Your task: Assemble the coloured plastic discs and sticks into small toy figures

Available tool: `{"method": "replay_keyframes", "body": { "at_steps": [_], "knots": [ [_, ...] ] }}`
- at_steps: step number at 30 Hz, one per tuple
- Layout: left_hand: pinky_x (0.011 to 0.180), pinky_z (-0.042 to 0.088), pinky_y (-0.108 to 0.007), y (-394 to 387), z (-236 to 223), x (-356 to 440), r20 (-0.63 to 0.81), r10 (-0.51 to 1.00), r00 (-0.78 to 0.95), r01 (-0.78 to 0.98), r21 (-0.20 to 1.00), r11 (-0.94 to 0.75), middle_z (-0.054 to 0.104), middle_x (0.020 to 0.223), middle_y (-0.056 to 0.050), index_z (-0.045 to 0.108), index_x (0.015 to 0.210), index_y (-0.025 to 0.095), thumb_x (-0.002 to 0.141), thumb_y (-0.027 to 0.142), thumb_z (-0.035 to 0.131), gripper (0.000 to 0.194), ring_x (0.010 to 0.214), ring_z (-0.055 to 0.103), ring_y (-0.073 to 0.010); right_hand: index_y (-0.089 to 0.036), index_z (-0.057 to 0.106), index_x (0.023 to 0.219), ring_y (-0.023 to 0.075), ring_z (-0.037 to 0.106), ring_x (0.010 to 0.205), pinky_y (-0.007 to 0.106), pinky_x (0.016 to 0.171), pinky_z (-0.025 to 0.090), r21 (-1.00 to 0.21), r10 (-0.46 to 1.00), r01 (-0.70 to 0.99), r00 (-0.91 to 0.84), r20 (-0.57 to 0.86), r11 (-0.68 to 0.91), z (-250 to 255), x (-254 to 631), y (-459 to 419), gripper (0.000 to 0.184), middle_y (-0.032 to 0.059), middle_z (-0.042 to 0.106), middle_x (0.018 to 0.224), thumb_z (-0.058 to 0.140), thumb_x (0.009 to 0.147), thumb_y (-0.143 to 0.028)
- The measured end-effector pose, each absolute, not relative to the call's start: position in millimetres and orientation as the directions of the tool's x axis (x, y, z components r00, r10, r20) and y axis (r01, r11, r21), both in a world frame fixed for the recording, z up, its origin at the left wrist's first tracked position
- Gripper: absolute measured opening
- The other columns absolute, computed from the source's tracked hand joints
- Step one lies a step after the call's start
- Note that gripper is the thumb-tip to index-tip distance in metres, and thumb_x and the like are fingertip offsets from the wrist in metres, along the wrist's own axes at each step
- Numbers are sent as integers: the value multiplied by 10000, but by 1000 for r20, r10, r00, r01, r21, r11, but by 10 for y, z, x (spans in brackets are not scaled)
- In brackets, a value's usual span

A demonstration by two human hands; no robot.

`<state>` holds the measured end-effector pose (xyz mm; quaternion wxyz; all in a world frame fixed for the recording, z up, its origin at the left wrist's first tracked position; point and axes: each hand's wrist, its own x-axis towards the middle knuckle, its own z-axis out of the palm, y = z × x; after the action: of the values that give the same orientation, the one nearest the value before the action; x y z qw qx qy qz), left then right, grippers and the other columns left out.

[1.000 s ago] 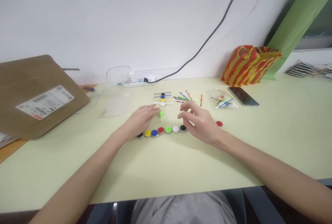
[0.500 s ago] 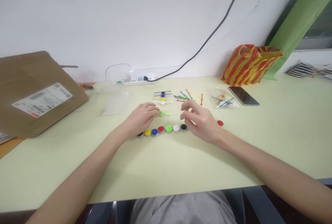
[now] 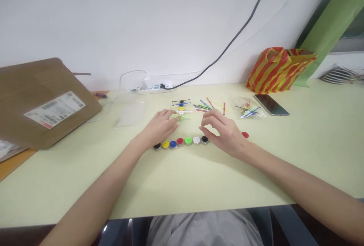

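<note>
The green spinner lies at two o'clock from our left hand, whose grip we cannot tell; our right hand curls, thumb and forefinger parted.

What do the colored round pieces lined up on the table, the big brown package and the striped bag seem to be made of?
Round pieces: likely hard plastic, smooth and evenly colored, with translucent-looking bases.
Brown package: apparently cardboard, matte, with stiff, straight edges.
Striped bag: probably thin plastic, given its slight sheen and soft folds, though coated fabric is possible.
</note>
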<state>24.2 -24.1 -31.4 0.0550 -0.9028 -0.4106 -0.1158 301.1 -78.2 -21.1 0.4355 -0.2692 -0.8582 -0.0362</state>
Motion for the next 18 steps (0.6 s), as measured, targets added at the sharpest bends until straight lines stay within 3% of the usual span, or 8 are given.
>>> {"method": "replay_keyframes", "body": {
  "at_steps": [4, 7, 9, 11, 14, 18],
  "knots": [
    [1172, 345, -532, -234, -337, 333, 245, 744, 621, 773, -37, -633, 471, 1519, -145, 521, 1465, 217, 1072, 350, 358, 446, 1420, 402, -326, -213, 525, 948, 150, 597, 819, 268, 679, 493, -160, 432, 489, -516, 740, 858, -235, 2995, -789, 97, 80, 604, 1012, 504, 1025, -159],
    [1172, 339, -501, -285, -226, 323, 291, 736, 612, 775, -32, -631, 500, 1492, -131, 541, 1436, 221, 1084, 351, 301, 446, 1410, 422, -304, -213, 523, 941, 137, 570, 771, 256, 647, 469, -156, 436, 482, -550, 712, 862, -263, 2990, -787, 100, 77, 599, 1020, 502, 1026, -165],
    [1082, 418, -464, -333, -108, 240, 276, 745, 607, 774, 6, -633, 601, 1348, -118, 639, 1286, 229, 1071, 377, 334, 401, 1276, 537, -292, -209, 528, 945, 128, 555, 746, 251, 639, 461, -155, 433, 474, -560, 706, 867, -265, 2990, -793, 95, 78, 593, 1028, 501, 1031, -181],
    [827, 502, -372, -385, 10, 119, 157, 793, 589, 789, 101, -606, 690, 1043, -83, 692, 1040, 231, 1044, 422, 405, 345, 952, 647, -243, -205, 540, 953, 125, 550, 737, 250, 634, 456, -156, 430, 469, -562, 706, 869, -257, 2987, -805, 96, 83, 590, 1035, 494, 1036, -189],
    [526, 355, -303, -463, 130, -31, 37, 882, 469, 868, 165, -468, 596, 653, -16, 568, 702, 230, 994, 535, 491, 429, 557, 531, -177, -206, 562, 970, 129, 564, 752, 251, 639, 454, -160, 438, 472, -567, 698, 867, -253, 2976, -816, 119, 86, 594, 1045, 468, 1031, -168],
    [458, 234, -294, -535, 130, -70, -12, 900, 435, 888, 173, -427, 525, 558, 3, 436, 628, 223, 909, 570, 612, 479, 451, 434, -151, -210, 595, 1007, 150, 594, 797, 271, 665, 465, -198, 505, 539, -513, 694, 819, -275, 3019, -715, 139, 94, 604, 1074, 464, 1023, -168]
  ]
}}
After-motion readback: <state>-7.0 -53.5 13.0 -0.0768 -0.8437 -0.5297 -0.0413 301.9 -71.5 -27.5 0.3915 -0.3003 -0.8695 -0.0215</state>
